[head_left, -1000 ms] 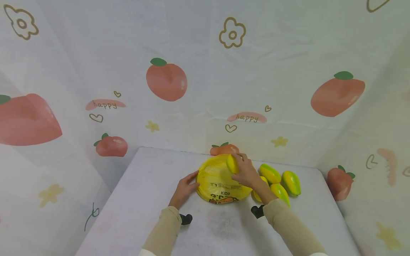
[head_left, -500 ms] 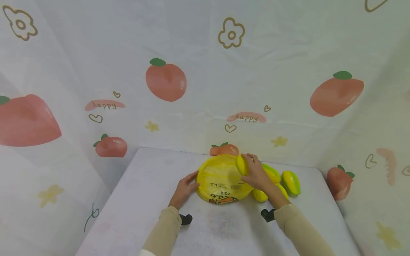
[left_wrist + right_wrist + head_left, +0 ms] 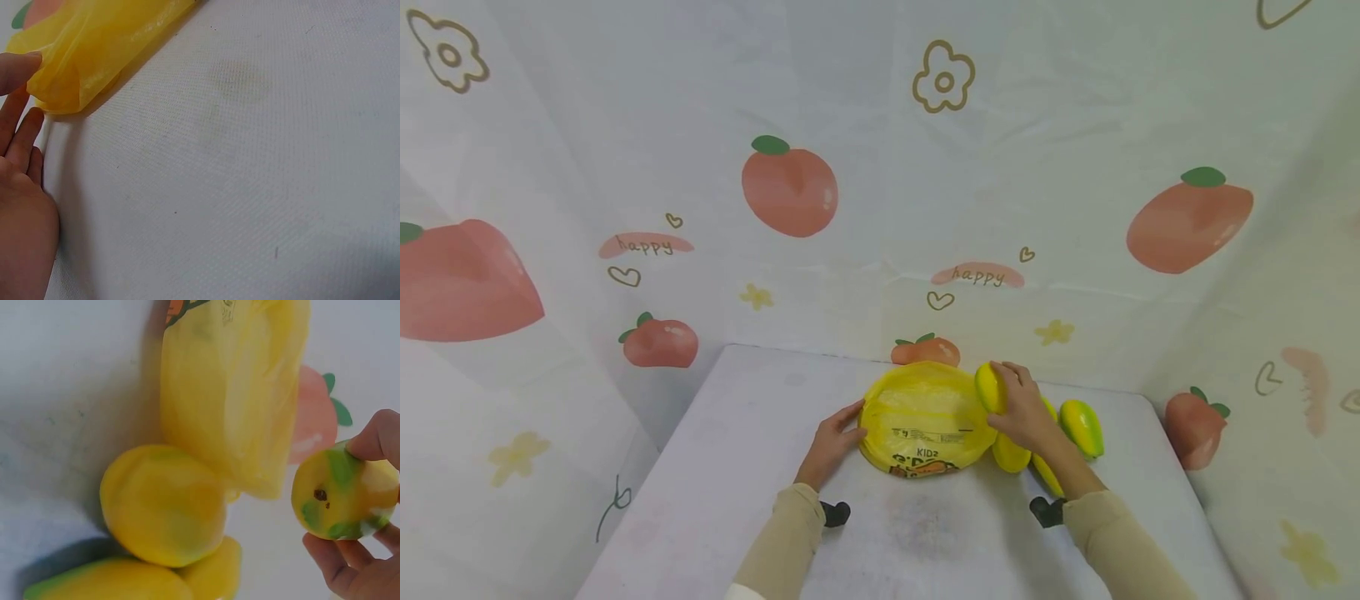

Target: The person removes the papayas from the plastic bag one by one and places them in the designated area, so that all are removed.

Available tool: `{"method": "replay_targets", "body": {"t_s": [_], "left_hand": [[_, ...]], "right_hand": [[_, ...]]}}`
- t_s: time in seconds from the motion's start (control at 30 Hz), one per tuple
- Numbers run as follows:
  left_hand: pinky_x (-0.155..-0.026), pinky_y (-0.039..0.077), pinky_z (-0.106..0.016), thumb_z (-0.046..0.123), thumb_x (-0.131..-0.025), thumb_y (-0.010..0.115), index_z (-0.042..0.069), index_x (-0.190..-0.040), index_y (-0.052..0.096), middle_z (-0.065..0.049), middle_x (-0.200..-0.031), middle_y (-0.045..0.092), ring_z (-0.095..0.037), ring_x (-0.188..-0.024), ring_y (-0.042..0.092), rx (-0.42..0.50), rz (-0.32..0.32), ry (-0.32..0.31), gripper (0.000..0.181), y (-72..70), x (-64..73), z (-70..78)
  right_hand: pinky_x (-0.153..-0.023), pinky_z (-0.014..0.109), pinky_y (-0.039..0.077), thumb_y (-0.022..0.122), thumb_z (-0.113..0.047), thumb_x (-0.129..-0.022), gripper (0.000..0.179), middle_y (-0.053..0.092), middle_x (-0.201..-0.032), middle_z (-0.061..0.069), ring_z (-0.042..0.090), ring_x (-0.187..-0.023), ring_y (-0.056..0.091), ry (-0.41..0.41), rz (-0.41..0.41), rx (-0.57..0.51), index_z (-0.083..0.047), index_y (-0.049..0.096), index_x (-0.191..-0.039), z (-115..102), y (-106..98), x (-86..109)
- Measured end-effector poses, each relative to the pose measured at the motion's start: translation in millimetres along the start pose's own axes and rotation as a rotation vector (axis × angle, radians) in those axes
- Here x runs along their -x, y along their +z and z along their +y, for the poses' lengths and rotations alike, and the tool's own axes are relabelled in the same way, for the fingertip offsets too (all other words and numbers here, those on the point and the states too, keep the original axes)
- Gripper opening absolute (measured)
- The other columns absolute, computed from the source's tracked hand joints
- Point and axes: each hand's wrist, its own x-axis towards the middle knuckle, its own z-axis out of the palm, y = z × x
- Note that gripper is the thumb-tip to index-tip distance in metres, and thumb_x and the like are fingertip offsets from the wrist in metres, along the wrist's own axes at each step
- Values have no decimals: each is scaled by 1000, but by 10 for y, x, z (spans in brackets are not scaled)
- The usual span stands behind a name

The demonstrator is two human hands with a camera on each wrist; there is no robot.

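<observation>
My left hand (image 3: 831, 442) holds the left edge of a yellow plastic bag (image 3: 917, 408). In the left wrist view its thumb lies against the bag's folds and the fingers reach out fairly straight. My right hand (image 3: 1022, 408) grips a yellow-green mango (image 3: 990, 388) just beyond the bag's right side. The right wrist view shows that mango (image 3: 340, 494) off the table, with its dark stem end towards the camera, between thumb and fingers. Beneath the right hand and wrist lie other mangoes (image 3: 1011, 454), partly covered. One mango (image 3: 1082, 428) lies farther right.
A white-covered table (image 3: 760, 400) carries the bag and fruit. White cloth walls (image 3: 850, 83) with printed peaches and flowers stand behind and at both sides. A dark wrist-worn piece (image 3: 1047, 512) sits under the right sleeve, with another (image 3: 835, 514) at the left.
My right hand has moved to the right with the mango, from over the bag to beyond its right edge. The left hand and the bag have stayed in place.
</observation>
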Motion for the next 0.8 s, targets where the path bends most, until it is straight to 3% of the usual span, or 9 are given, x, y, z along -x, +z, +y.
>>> {"method": "replay_targets", "body": {"t_s": [0.3,0.5,0.8], "left_hand": [[-128,27,-53,17,-97,66,21,-150,52,-1,-158,50,-27,-154,37,-38,-9,-11,55,12,34,15],[-129,26,-52,17,-96,66,22,-150,53,0,-158,50,-26,-154,35,-35,-5,-16,55,-2,38,40],[-128,27,-53,18,-95,68,22,-149,54,-2,-157,51,-27,-153,37,-52,4,-12,56,3,-28,-40]], "right_hand": [[-111,70,41,76,-7,-80,89,26,-160,28,51,-139,38,59,1,-25,-5,30,-157,157,-139,143],[-111,70,41,75,-6,-80,87,28,-157,30,50,-137,40,59,17,-14,-2,31,-155,248,-259,249],[-107,74,41,75,-3,-78,88,27,-154,35,54,-132,41,74,28,4,3,29,-154,456,-436,396]]}}
